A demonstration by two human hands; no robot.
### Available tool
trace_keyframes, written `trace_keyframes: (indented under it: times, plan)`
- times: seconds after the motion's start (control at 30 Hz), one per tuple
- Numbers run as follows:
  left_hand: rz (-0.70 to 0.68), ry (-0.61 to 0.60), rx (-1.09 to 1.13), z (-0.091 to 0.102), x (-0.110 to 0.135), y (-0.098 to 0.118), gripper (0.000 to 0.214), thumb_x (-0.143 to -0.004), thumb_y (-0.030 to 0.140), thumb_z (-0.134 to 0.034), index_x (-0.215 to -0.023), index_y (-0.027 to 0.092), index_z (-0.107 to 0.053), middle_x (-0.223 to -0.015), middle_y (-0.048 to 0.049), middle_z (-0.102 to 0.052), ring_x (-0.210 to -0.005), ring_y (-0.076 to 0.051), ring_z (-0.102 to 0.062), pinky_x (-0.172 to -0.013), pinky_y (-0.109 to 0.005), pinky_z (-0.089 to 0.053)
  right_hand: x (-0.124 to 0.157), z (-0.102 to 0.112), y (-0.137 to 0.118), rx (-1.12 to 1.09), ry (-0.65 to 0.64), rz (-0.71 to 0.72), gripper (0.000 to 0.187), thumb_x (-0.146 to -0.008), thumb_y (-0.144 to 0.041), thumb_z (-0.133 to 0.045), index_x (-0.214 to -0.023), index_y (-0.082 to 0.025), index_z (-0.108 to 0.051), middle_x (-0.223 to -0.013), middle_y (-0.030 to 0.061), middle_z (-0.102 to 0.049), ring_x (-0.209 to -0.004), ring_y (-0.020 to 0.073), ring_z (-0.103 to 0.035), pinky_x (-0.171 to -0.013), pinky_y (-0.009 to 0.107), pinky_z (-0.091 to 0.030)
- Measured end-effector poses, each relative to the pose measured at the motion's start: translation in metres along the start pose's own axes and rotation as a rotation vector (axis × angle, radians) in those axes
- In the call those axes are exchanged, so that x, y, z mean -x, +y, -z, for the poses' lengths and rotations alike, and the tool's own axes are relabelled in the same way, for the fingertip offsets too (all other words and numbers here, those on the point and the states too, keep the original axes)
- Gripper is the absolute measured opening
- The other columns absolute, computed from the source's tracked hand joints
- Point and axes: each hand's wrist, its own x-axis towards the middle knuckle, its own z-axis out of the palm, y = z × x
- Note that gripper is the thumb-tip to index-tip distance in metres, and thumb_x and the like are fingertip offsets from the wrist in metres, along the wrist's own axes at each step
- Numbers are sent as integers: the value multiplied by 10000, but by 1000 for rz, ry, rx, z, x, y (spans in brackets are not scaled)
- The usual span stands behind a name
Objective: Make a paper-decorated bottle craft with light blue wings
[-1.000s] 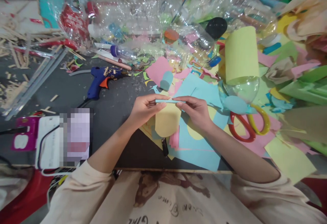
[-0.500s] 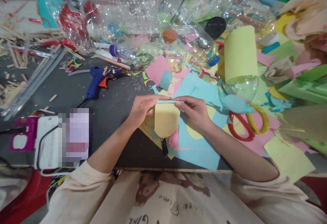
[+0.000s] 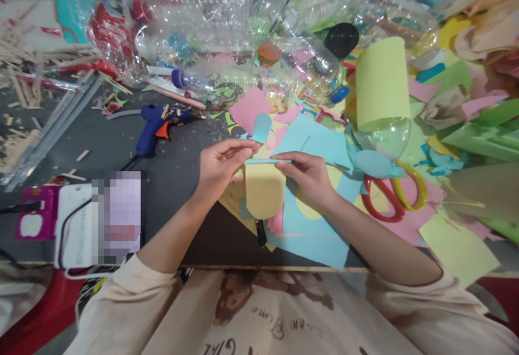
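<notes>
My right hand [image 3: 307,175] pinches the right end of a narrow light-blue paper strip [image 3: 263,161], seen edge-on. Directly below the strip shows a yellow paper piece [image 3: 265,190] with a rounded lower edge; whether the two are joined I cannot tell. My left hand [image 3: 225,166] hovers by the strip's left end, thumb and fingers slightly apart. Its fingertips reach the lower edge of a rounded light-blue paper piece [image 3: 263,126], which lies over a pink paper [image 3: 248,109]. Under my right hand are blue paper sheets [image 3: 316,249], and a black-handled tool [image 3: 260,232] lies near the yellow piece.
To the left lie a blue glue gun [image 3: 152,128], glue sticks [image 3: 60,122] and a phone [image 3: 124,209]. Scissors [image 3: 383,198] rest at right beside a plastic bottle wrapped in yellow paper [image 3: 382,85]. Clear plastic bottles [image 3: 182,25] and paper scraps crowd the back.
My left hand has let go of the strip's left end and moved slightly up and left, its fingers parting from it. My right hand stays on the strip.
</notes>
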Motion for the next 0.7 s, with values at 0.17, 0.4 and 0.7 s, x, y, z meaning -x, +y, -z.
trace_keyframes:
  times: [0.17,0.4,0.7]
  plan:
    - [-157,232,4,1,-8,-5,355,-838,509,-678,-680,192,-674,-569,15,-684,-526,-98,-649,-560,-198,-536,0,0,0,9,-4,11,160,-721,-385,-790,-819,-261,-814,-801,16,-779,-691,151,-658,-659,304,-549]
    - [-171,68,-87,2,-3,0,349,-813,543,-677,-743,201,-658,-668,-2,-714,-639,-125,-676,-646,-238,-541,0,1,1,22,-29,37,185,-741,-403,-781,-858,-264,-814,-814,20,-784,-676,146,-661,-645,299,-550]
    - [-84,-190,-173,-4,10,-2,506,-819,454,-703,-1250,230,-562,-977,-54,-776,-946,-204,-722,-752,-274,-540,-1,-1,1,-36,-73,46,293,-729,-522,-775,-864,-265,-806,-899,42,-799,-812,195,-722,-757,354,-585]
